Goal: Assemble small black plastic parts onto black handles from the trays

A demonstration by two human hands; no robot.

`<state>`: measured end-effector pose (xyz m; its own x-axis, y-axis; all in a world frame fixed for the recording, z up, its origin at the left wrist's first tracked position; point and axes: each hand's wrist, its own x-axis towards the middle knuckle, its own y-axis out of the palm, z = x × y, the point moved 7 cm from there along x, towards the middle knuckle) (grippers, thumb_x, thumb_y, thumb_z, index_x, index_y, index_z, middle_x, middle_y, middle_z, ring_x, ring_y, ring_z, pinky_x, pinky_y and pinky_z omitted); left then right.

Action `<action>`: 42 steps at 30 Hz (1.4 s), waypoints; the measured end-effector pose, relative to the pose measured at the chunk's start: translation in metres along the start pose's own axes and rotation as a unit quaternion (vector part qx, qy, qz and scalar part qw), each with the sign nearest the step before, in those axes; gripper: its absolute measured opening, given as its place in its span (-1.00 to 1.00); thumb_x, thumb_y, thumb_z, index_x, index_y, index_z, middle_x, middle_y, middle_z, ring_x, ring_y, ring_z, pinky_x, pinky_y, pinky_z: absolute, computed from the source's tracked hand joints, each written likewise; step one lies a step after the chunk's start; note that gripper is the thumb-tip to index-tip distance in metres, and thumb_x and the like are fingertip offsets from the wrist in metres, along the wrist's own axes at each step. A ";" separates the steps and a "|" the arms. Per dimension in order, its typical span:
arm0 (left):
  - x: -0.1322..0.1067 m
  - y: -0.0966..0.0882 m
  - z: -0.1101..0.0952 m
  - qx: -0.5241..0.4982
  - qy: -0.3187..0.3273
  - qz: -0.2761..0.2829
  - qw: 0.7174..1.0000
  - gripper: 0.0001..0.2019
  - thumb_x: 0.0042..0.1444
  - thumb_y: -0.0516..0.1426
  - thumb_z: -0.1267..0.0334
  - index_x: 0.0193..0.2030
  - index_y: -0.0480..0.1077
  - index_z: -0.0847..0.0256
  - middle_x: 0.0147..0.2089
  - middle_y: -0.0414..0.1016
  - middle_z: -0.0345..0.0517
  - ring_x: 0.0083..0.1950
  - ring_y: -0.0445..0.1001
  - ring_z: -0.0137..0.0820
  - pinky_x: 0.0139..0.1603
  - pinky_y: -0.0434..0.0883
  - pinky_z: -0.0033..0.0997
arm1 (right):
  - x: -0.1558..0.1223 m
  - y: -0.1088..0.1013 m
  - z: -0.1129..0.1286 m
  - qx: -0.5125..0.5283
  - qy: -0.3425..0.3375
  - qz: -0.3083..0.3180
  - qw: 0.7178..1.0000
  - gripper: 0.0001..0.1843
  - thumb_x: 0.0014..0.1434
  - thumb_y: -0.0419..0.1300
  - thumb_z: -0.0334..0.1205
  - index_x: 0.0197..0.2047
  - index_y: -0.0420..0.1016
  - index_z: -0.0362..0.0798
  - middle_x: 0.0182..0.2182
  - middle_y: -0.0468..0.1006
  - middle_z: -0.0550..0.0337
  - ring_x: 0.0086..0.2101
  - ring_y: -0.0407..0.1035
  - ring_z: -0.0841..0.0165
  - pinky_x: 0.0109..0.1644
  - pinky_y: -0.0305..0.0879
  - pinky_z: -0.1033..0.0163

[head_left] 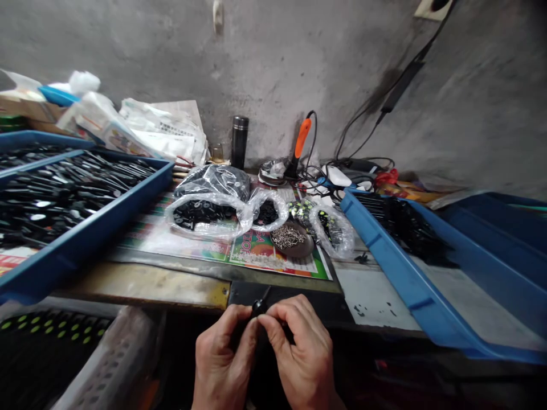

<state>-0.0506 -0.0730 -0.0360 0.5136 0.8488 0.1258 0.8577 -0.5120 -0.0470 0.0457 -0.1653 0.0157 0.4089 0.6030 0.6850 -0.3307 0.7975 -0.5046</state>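
Observation:
My left hand (222, 359) and my right hand (301, 353) meet at the bottom centre, just below the front edge of the workbench. Both have their fingers pinched together on a small black part (259, 307) held between the fingertips. Most of the part is hidden by the fingers. On the bench beyond the hands, a dark dish of small metal screws (290, 238) rests on a colourful printed sheet (256, 253).
A blue tray of black parts (85, 233) sits at the left, another blue tray (410, 285) at the right. Clear plastic bags of black parts (209, 213) lie mid-bench. An orange-handled soldering iron (301, 139), a black flask (240, 139) and cables stand by the wall. A white perforated crate (106, 364) is lower left.

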 end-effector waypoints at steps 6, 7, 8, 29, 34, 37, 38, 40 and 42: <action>-0.001 0.001 0.004 0.017 0.006 -0.006 1.000 -0.91 0.09 0.26 0.21 -0.31 0.55 0.16 -0.47 0.52 -0.20 -0.54 0.37 -0.46 -0.56 0.30 -0.60 | 0.001 -0.005 0.000 -0.012 0.008 -0.005 1.000 -0.76 0.38 0.14 -0.35 -0.38 0.36 -0.07 -0.47 0.41 0.23 -0.42 0.27 0.37 -0.33 0.19 0.31; -0.001 0.001 0.005 0.020 0.003 -0.005 1.000 -0.90 0.10 0.26 0.21 -0.30 0.55 0.16 -0.47 0.52 -0.21 -0.55 0.35 -0.47 -0.57 0.29 -0.61 | 0.000 -0.004 0.000 -0.015 0.002 -0.002 1.000 -0.76 0.38 0.14 -0.36 -0.37 0.35 -0.08 -0.47 0.41 0.23 -0.42 0.27 0.37 -0.33 0.18 0.30; -0.001 0.001 0.006 0.020 0.001 -0.004 1.000 -0.90 0.10 0.26 0.20 -0.30 0.54 0.16 -0.47 0.52 -0.22 -0.56 0.34 -0.48 -0.57 0.29 -0.61 | 0.000 -0.003 0.001 -0.017 -0.005 0.003 1.000 -0.77 0.38 0.13 -0.36 -0.37 0.35 -0.08 -0.47 0.41 0.22 -0.42 0.27 0.36 -0.33 0.18 0.29; -0.005 0.019 0.019 -0.188 -0.185 0.091 0.960 -0.61 -0.03 0.34 -0.06 -0.41 0.45 0.28 -0.59 0.39 -0.23 -0.60 0.19 -0.59 -0.62 0.12 -0.66 | -0.013 0.037 -0.040 0.386 0.368 0.174 0.828 -0.68 0.12 0.37 -0.04 -0.30 0.47 -0.13 -0.55 0.36 0.33 -0.58 0.24 0.50 -0.54 0.22 0.44; -0.003 0.024 0.019 -0.229 -0.215 0.099 0.944 -0.58 -0.08 0.38 -0.06 -0.42 0.41 0.28 -0.61 0.37 -0.27 -0.65 0.17 -0.64 -0.66 0.07 -0.67 | -0.013 0.036 -0.039 0.379 0.355 0.141 0.843 -0.62 0.18 0.32 0.04 -0.37 0.44 -0.13 -0.57 0.30 0.34 -0.58 0.14 0.53 -0.57 0.12 0.47; -0.003 0.024 0.018 -0.236 -0.213 0.098 0.943 -0.57 -0.10 0.39 -0.06 -0.45 0.40 0.28 -0.61 0.38 -0.27 -0.65 0.17 -0.65 -0.66 0.08 -0.67 | -0.015 0.038 -0.040 0.374 0.354 0.116 0.849 -0.60 0.19 0.30 0.05 -0.42 0.37 -0.11 -0.57 0.26 0.34 -0.57 0.10 0.53 -0.58 0.07 0.46; -0.003 0.023 0.018 -0.236 -0.213 0.097 0.943 -0.56 -0.11 0.39 -0.06 -0.45 0.39 0.28 -0.61 0.39 -0.26 -0.65 0.18 -0.65 -0.66 0.08 -0.67 | -0.016 0.038 -0.040 0.372 0.351 0.115 0.852 -0.59 0.19 0.30 0.05 -0.43 0.36 -0.11 -0.56 0.25 0.35 -0.57 0.09 0.53 -0.57 0.07 0.46; -0.004 0.023 0.018 -0.235 -0.216 0.098 0.943 -0.56 -0.11 0.40 -0.05 -0.45 0.39 0.29 -0.61 0.38 -0.26 -0.65 0.19 -0.65 -0.66 0.08 -0.68 | -0.015 0.038 -0.041 0.364 0.346 0.112 0.858 -0.58 0.19 0.30 0.05 -0.45 0.33 -0.10 -0.56 0.24 0.35 -0.56 0.09 0.53 -0.57 0.07 0.46; -0.005 0.022 0.018 -0.229 -0.219 0.100 0.943 -0.57 -0.09 0.39 -0.04 -0.44 0.39 0.29 -0.61 0.39 -0.27 -0.65 0.20 -0.65 -0.66 0.07 -0.68 | -0.014 0.037 -0.042 0.357 0.345 0.116 0.861 -0.55 0.20 0.28 0.07 -0.46 0.29 -0.09 -0.58 0.23 0.36 -0.57 0.10 0.53 -0.58 0.07 0.46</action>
<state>-0.0333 -0.0861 -0.0552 0.7104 0.6511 -0.2672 0.6941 -0.5855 0.4189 0.0633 -0.1432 -0.0347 0.5881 0.8087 0.0109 -0.8085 0.5875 0.0339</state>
